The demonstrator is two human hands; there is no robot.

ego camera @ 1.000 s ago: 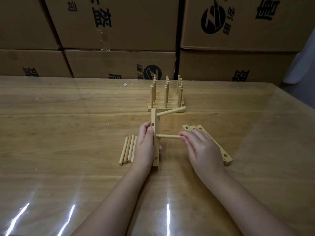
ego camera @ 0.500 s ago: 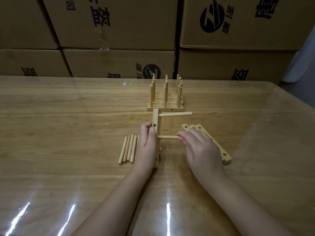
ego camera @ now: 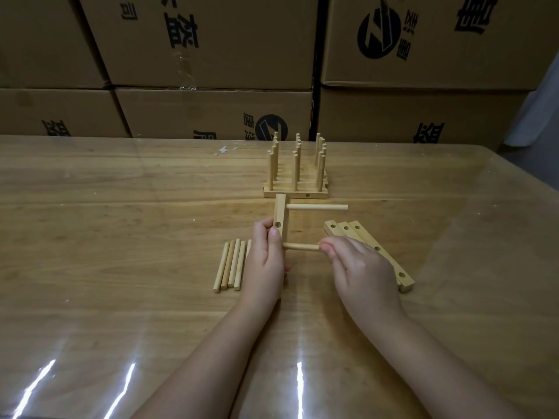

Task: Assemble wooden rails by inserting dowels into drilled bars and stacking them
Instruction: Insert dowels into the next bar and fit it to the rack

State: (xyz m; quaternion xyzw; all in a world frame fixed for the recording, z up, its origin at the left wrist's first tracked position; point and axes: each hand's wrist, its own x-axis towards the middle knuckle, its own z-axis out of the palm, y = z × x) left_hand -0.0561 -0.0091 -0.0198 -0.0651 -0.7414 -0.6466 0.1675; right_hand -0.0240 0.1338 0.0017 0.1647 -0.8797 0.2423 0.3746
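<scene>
My left hand (ego camera: pixel 263 261) grips a drilled wooden bar (ego camera: pixel 280 219) that lies lengthwise away from me on the table. One dowel (ego camera: pixel 317 207) sticks out to the right from the bar's far hole. My right hand (ego camera: pixel 360 267) pinches a second dowel (ego camera: pixel 301 246) whose left end sits in the bar's middle hole. Several loose dowels (ego camera: pixel 230 264) lie left of my left hand. Three drilled bars (ego camera: pixel 367 243) lie side by side under and beyond my right hand. Finished rails with upright dowels (ego camera: pixel 295 173) stand stacked farther back.
The wooden table (ego camera: pixel 121 237) has a glossy clear cover with light glare near the front edge. Stacked cardboard boxes (ego camera: pixel 211 55) form a wall behind the table. The table's right edge (ego camera: pixel 532 182) curves away at the far right.
The far dowel has swung from a slant to lie square to the bar. My right hand has kept hold of the middle dowel at the bar's hole.
</scene>
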